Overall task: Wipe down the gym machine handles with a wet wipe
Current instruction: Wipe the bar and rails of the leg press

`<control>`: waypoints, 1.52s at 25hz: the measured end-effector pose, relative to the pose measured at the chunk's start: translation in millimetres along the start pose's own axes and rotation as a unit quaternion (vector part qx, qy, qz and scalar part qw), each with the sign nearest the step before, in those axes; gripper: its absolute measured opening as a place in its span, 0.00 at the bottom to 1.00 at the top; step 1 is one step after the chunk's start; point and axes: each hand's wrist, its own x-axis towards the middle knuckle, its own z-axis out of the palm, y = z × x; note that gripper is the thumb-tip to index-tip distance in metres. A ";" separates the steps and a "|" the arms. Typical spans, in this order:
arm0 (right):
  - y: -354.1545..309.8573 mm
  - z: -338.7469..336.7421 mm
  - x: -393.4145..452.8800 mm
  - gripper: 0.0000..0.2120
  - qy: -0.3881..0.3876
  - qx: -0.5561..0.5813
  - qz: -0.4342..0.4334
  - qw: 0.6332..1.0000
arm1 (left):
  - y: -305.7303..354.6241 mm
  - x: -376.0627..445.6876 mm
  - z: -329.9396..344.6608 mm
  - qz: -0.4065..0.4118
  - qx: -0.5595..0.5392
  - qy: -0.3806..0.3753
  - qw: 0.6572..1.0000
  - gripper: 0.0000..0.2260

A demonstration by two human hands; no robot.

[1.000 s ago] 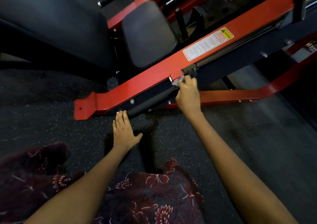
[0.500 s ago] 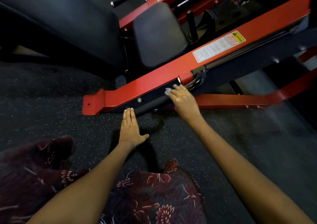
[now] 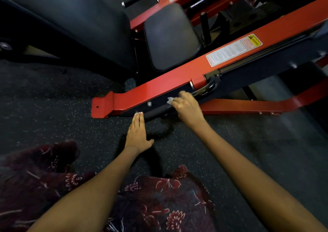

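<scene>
A black padded handle [image 3: 157,111] runs low along the dark side of the red machine beam [image 3: 159,87], ending at a curved black metal bracket [image 3: 208,87]. My right hand [image 3: 188,107] grips a crumpled white wet wipe [image 3: 170,100] and presses it onto the handle near its upper end. My left hand [image 3: 137,134] lies flat on the floor with straight fingers, its fingertips reaching the handle's lower end.
Dark speckled rubber floor [image 3: 221,151] lies around both arms. Two black seat pads [image 3: 170,36] sit behind the beam. A second red bar [image 3: 248,106] runs along the floor to the right. A white warning label [image 3: 232,50] is on the beam. Dark floral fabric [image 3: 150,205] covers my legs below.
My right hand has slid the wipe down the handle from the bracket end towards the left. The view has shifted; my left hand stays flat on the floor.
</scene>
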 end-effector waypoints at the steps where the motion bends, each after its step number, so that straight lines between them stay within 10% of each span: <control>1: 10.4 -8.2 -0.5 0.15 0.005 -0.022 0.025 0.999 | -1.1 -0.2 -0.8 0.000 -0.002 -0.004 1.000 0.51; 21: -59.2 27.9 20.9 0.12 -0.107 0.103 0.042 0.988 | -14.1 4.4 -7.7 0.008 -0.039 0.005 0.999 0.40; 28: -60.5 36.3 20.5 0.05 0.038 0.061 0.021 0.997 | -21.5 8.4 -10.5 -0.005 -0.153 0.029 0.988 0.36; 38: -72.2 64.8 6.2 0.13 0.038 0.128 -0.072 0.988 | -25.0 15.0 -19.5 -0.081 -0.255 0.019 0.963 0.43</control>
